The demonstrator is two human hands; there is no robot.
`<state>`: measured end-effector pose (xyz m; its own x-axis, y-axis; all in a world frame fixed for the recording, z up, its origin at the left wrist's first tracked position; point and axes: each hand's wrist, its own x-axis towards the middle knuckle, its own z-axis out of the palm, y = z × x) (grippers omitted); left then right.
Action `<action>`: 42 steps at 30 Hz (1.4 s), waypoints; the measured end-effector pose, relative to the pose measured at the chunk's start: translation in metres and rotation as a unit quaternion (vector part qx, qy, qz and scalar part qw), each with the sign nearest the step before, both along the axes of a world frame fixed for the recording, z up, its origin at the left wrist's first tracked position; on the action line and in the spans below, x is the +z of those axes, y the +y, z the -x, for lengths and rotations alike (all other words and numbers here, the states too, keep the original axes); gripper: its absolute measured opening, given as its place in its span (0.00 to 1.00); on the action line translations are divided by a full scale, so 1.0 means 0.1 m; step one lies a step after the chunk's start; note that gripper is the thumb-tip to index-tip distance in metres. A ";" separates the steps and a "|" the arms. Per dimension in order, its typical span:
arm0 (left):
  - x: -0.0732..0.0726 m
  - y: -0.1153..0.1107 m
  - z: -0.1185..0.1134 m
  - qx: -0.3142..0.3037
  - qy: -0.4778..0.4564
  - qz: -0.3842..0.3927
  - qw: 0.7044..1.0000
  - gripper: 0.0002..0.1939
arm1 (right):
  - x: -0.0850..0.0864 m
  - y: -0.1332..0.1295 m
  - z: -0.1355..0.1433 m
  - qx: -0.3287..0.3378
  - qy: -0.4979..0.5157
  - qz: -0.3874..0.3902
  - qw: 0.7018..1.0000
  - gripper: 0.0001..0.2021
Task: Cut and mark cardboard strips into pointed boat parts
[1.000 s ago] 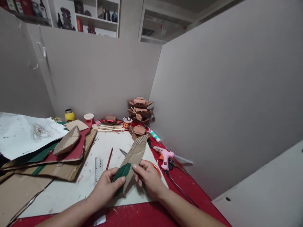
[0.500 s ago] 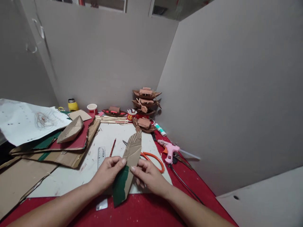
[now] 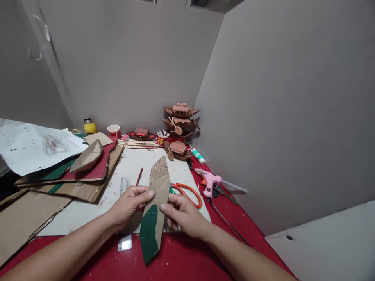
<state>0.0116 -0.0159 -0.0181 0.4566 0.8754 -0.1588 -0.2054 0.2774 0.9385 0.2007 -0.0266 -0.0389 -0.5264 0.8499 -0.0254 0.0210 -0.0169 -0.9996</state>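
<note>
A long cardboard piece (image 3: 160,186) with pointed ends and a green patch on its lower part is held up between my two hands. My left hand (image 3: 133,203) pinches its left edge, thumb on the front face. On the opposite edge my right hand (image 3: 183,214) grips it, thumb in front and fingers behind. Just behind my right hand lie orange-handled scissors (image 3: 190,191), partly hidden by the cardboard. A red pencil (image 3: 140,175) and a clear ruler (image 3: 124,185) lie on the white board (image 3: 114,212) near my left hand, which covers part of the ruler.
Stacked cardboard sheets (image 3: 93,191) with a small cardboard hull (image 3: 88,157) on top fill the left. Model boats (image 3: 181,111) are piled at the back beside a paper cup (image 3: 163,138) and thin sticks (image 3: 140,144). A pink glue gun (image 3: 208,181) with its cord lies right.
The cardboard piece has turned more upright and its face shows more fully, including the pointed lower end. Both hands keep their hold. The view has tilted slightly downward.
</note>
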 end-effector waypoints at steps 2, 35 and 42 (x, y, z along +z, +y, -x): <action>0.01 -0.01 0.01 0.000 0.012 -0.012 1.000 0.17 | 0.01 0.02 0.00 -0.021 -0.006 -0.006 1.000 0.20; 0.36 0.01 0.00 0.064 -0.150 0.044 0.986 0.20 | 0.03 -0.08 0.12 -0.025 0.011 0.027 0.999 0.22; 0.37 0.15 -0.14 -0.006 -0.140 0.033 0.990 0.30 | 0.02 -0.03 0.07 -0.125 0.031 -0.010 0.992 0.20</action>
<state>0.0256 -0.0006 0.0186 0.5016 0.8613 -0.0807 -0.4512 0.3401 0.8251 0.1933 -0.0292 -0.0370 -0.2990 0.9540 0.0195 -0.0433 0.0069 -0.9990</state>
